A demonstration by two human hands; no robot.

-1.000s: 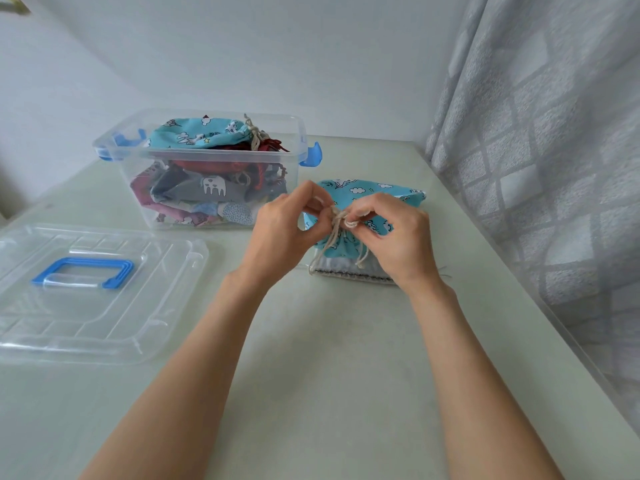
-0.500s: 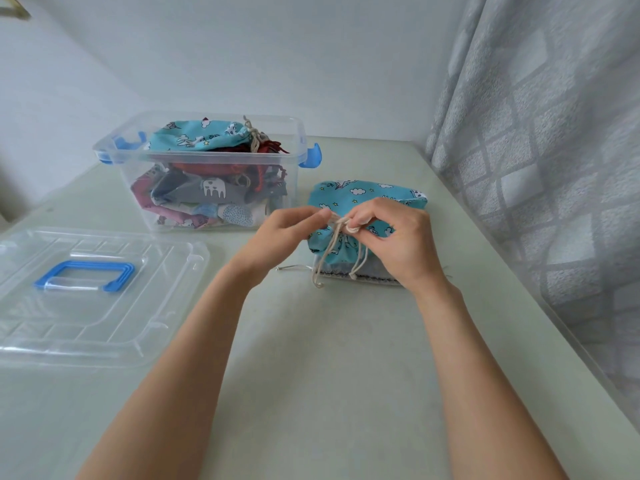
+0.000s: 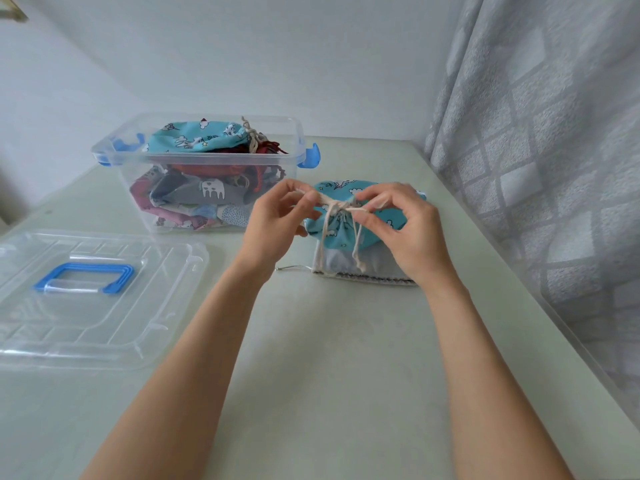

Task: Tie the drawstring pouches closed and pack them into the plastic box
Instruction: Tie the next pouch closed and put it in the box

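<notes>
A turquoise patterned drawstring pouch (image 3: 388,220) lies on top of a grey pouch (image 3: 377,263) at mid-table. Its cream cord (image 3: 337,206) is knotted at the gathered mouth, with loose ends hanging down. My left hand (image 3: 277,216) pinches the cord's left loop. My right hand (image 3: 401,223) pinches the right loop, and the two pull apart. The clear plastic box (image 3: 221,161) with blue latches stands behind on the left, holding several pouches, a turquoise one (image 3: 197,136) on top.
The box's clear lid (image 3: 86,296) with a blue handle lies flat at the left. A grey patterned curtain (image 3: 540,150) hangs along the table's right edge. A white wall runs behind the table.
Both hands have lifted and drawn apart, each pulling a loop of the cord sideways. The knot has tightened at the pouch's mouth.
</notes>
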